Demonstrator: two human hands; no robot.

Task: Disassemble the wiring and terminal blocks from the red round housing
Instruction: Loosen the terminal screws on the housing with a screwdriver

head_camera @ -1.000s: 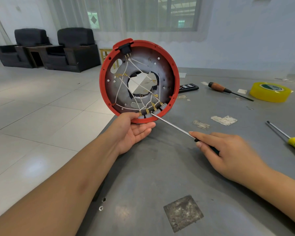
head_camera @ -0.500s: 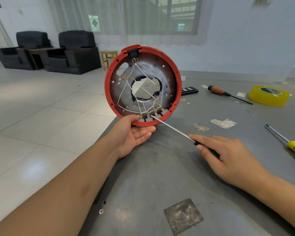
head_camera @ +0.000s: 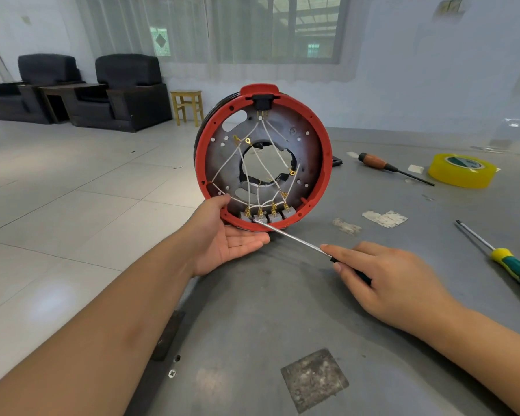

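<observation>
The red round housing (head_camera: 324,151) stands on edge at the table's left edge, its open side facing me. Inside, white wires (head_camera: 254,163) with gold lugs cross a grey plate down to several grey terminal blocks (head_camera: 267,217) along the bottom rim. My left hand (head_camera: 225,235) cups the housing's lower left rim, palm up, thumb on the rim. My right hand (head_camera: 385,280) holds a screwdriver (head_camera: 294,239) by its dark handle, index finger stretched along it. Its steel tip touches the second terminal block from the left.
On the grey table (head_camera: 252,310) to the right lie a brown-handled screwdriver (head_camera: 385,166), a yellow tape roll (head_camera: 461,169) and a yellow-green screwdriver (head_camera: 505,259). A black object (head_camera: 336,161) peeks out behind the housing. Tiled floor, a stool and black armchairs lie left.
The housing has turned so its black socket sits at the top and has come lower, closer to the table. The screwdriver tip stayed at the terminal blocks.
</observation>
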